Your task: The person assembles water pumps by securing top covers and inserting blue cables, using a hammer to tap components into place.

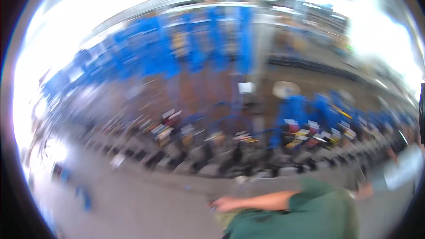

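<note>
Motion blur smears the whole picture. At the bottom, a bare forearm comes out of a green short sleeve (312, 191) and stretches leftward. It seems to be my right arm, with my right hand (224, 204) at its end, over the grey floor and beside khaki cloth. The fingers are too smeared to show whether they are apart or closed, or whether they hold anything. Nothing can be made out touching the hand. My left hand is out of sight.
Beyond the grey floor (155, 190) runs a long curved row of dark bins (199, 157) holding small coloured items. Blue hanging strips or covers (155, 46) stand behind. At right, a co-worker's light blue sleeve (403, 168) and hand (365, 191) reach in. Small blue objects (83, 197) lie lower left.
</note>
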`<move>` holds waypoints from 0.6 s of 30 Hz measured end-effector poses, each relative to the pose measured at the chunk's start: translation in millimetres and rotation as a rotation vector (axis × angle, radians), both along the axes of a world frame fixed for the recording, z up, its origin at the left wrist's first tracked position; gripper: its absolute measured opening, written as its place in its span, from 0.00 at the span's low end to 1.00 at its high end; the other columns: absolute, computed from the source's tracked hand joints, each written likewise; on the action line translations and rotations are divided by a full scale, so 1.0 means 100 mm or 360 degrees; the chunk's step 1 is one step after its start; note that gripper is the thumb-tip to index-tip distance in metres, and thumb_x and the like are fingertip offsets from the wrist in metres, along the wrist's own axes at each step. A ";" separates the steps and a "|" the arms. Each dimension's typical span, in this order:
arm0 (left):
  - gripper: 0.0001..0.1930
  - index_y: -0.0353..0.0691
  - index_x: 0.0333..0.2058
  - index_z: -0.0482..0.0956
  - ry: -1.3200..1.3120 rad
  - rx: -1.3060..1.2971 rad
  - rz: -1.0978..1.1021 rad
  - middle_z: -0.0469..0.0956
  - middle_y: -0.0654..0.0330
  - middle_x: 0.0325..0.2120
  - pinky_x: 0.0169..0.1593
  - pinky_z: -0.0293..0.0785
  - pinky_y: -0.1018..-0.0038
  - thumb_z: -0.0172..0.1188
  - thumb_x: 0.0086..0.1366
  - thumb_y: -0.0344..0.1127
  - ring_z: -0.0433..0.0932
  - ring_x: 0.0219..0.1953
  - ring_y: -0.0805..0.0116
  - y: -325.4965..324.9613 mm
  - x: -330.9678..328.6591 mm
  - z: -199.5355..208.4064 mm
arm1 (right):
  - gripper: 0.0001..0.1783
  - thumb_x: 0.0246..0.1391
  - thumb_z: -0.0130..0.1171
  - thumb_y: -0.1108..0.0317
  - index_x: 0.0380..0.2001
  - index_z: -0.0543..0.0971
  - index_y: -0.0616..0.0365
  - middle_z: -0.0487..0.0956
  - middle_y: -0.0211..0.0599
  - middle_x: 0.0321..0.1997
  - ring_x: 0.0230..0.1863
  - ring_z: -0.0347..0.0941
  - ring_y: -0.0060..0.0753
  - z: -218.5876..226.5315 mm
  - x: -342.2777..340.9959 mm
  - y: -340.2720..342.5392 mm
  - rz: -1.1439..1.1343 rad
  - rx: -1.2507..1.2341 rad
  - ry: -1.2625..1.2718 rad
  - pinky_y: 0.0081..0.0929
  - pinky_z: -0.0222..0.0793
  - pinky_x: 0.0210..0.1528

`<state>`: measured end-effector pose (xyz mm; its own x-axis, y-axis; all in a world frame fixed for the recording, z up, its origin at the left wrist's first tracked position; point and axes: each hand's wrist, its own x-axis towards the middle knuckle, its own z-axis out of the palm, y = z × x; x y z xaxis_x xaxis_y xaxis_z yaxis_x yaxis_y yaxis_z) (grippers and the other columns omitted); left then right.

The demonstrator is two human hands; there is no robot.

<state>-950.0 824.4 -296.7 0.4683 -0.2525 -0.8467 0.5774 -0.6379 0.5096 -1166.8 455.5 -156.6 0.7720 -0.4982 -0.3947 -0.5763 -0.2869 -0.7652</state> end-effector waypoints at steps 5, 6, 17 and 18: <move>0.15 0.27 0.45 0.79 0.0069 0.0051 -0.0693 0.84 0.48 0.31 0.28 0.81 0.59 0.60 0.69 0.37 0.84 0.27 0.54 -1.59 1.30 0.21 | 0.13 0.53 0.62 0.56 0.35 0.80 0.53 0.83 0.44 0.34 0.38 0.81 0.54 0.21 1.60 -0.05 -0.0205 -0.0310 -0.0451 0.56 0.76 0.38; 0.16 0.27 0.46 0.79 0.0069 0.0052 -0.0775 0.84 0.48 0.31 0.28 0.81 0.59 0.59 0.70 0.37 0.84 0.28 0.54 -1.83 1.52 0.24 | 0.13 0.53 0.61 0.56 0.34 0.80 0.53 0.83 0.44 0.34 0.37 0.81 0.55 0.28 1.65 -0.08 -0.0243 -0.0297 -0.0441 0.56 0.76 0.38; 0.18 0.31 0.51 0.80 -0.0019 0.0032 -0.1333 0.84 0.48 0.35 0.32 0.80 0.59 0.58 0.74 0.42 0.83 0.32 0.54 -3.55 4.29 0.23 | 0.27 0.59 0.57 0.42 0.50 0.87 0.47 0.86 0.41 0.54 0.57 0.83 0.49 -0.69 0.14 1.52 -0.3018 0.0678 0.1146 0.48 0.79 0.55; 0.19 0.31 0.52 0.80 -0.0031 0.0012 -0.1390 0.84 0.48 0.35 0.32 0.80 0.59 0.58 0.74 0.42 0.83 0.32 0.54 -3.72 4.50 0.19 | 0.25 0.60 0.57 0.46 0.52 0.86 0.48 0.85 0.41 0.57 0.59 0.81 0.49 -0.82 0.09 2.07 -0.2960 0.0743 0.1308 0.48 0.79 0.57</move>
<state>-500.1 452.9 -277.4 0.1242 -0.5221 -0.8438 -0.1284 -0.8517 0.5081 -1157.6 662.4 -238.1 -0.7926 -0.0834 -0.6040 -0.0540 0.9963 -0.0668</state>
